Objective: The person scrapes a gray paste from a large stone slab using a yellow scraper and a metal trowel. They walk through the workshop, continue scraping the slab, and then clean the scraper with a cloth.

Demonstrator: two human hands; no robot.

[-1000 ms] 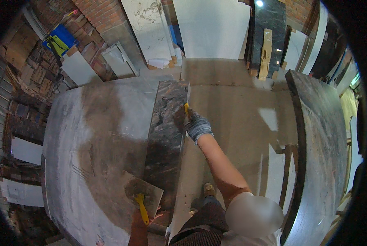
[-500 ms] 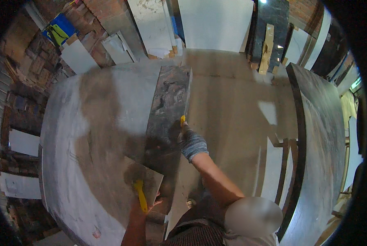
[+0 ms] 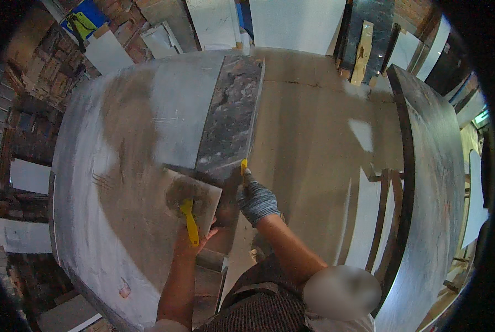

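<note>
Our right hand holds a yellow tool at the right edge of the dark slab, mid-scene; our left hand grips a board bearing a yellow scraper. We seem to be working that edge, needing steady contact next.

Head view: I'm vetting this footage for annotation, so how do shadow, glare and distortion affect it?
Head view: a broad shadow darkens part of the large grey slab; same view: sheen brightens the near end of the right-hand stone slab, whose long edge bows with lens distortion; head view again: a blurred oval hides whatever lies beside the right forearm.
</note>
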